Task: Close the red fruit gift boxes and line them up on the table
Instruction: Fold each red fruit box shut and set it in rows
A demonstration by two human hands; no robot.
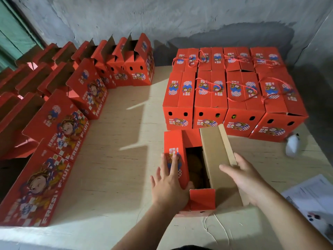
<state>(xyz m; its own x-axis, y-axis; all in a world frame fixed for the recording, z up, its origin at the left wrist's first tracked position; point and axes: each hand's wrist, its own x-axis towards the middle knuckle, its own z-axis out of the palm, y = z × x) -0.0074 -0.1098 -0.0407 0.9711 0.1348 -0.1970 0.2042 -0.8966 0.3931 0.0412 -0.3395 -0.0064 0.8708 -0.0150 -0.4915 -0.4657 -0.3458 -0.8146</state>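
Observation:
A red fruit gift box (173, 141) stands half open on the table in front of me, with brown fruit (195, 165) visible in the gap. My left hand (169, 184) lies flat on its red left top flap, fingers straight, thumb at the flap's inner edge. My right hand (246, 179) presses with straight fingers on the brown inside of the right flap (214, 150), which stands raised. A small red end flap (202, 199) sticks up at the near end. Behind it, closed red boxes (234, 94) stand in two rows with red rope handles.
Along the left, several open red boxes (59, 127) run in a line to the back wall, with more behind them. A white crumpled object (292, 145) lies at the right. Printed papers (313, 201) lie at the near right. The light wooden table (117, 168) shows between the groups.

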